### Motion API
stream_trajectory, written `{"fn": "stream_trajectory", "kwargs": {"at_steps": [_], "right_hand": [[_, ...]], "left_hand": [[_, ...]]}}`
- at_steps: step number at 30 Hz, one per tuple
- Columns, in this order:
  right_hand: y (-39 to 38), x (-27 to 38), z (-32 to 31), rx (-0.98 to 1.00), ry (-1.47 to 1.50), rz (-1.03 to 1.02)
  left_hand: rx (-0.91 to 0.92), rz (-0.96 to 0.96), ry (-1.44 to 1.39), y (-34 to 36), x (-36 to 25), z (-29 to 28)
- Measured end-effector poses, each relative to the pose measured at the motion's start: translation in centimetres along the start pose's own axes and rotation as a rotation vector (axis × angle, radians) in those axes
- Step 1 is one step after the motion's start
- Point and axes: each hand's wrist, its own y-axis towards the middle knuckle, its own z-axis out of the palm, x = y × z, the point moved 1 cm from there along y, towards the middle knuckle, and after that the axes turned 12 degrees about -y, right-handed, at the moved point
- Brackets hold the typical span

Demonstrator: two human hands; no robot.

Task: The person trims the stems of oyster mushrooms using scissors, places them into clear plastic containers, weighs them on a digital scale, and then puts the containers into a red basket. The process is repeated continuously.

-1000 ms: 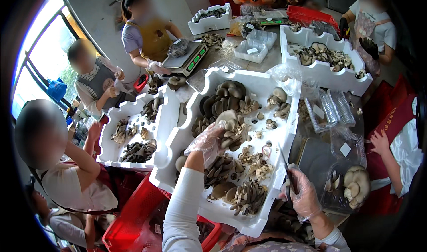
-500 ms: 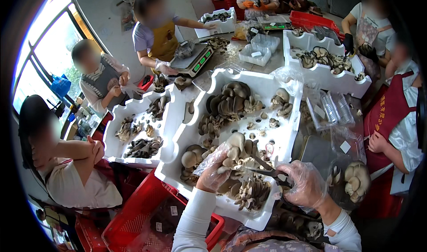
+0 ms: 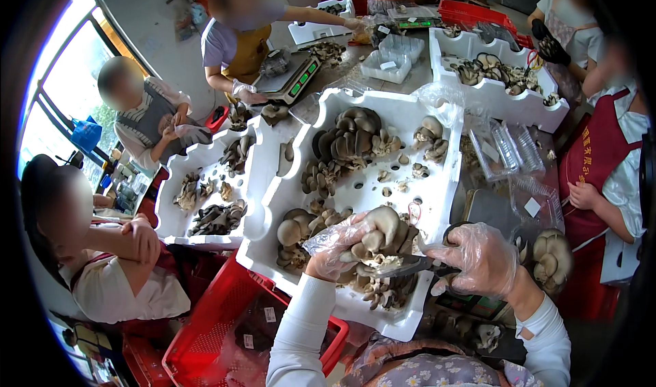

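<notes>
My left hand [image 3: 333, 252], in a clear plastic glove, grips a cluster of grey-brown oyster mushrooms [image 3: 383, 228] above the near part of a white foam box [image 3: 404, 105]. My gloved right hand [image 3: 484, 260] is closed around the handles of a pair of scissors [image 3: 404, 267]. Their dark blades point left, against the pale base of the cluster or just under it; exact contact is hard to see. More oyster mushrooms [image 3: 352, 135] lie along the box's left side. Beneath my hands, others are partly hidden.
A smaller foam box [image 3: 205, 226] with mushrooms stands left, another foam box [image 3: 502, 107] far right. Clear plastic trays [image 3: 509, 151] lie on the right. A red crate [image 3: 195, 342] sits low left. Beyond is a scale [image 3: 287, 79]. Several people surround the table.
The scissors' blades, spread before, now appear closer together and lower. My right hand has turned and risen slightly. Across the table, the person in the yellow apron stretches an arm further right.
</notes>
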Motion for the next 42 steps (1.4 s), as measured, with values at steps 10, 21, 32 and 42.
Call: {"fn": "stream_trajectory", "kwargs": {"at_steps": [10,21,32,42], "right_hand": [[-1.5,-0.3,2.4,0.039,-0.002,0.080],[-1.0,-1.8,1.8,0.085,-0.205,0.089],[0.2,-0.6,1.7,0.080,0.005,0.194],[-0.6,-0.4,3.9,0.055,-0.055,0.205]], "left_hand": [[-0.023,0.072,-0.001,-0.3,-0.8,0.1],[-0.319,-0.136,0.102,-0.2,-2.3,0.3],[-0.358,0.100,0.172,-0.1,-2.2,3.2],[-0.373,0.072,-0.013,-1.8,-3.4,6.8]]}}
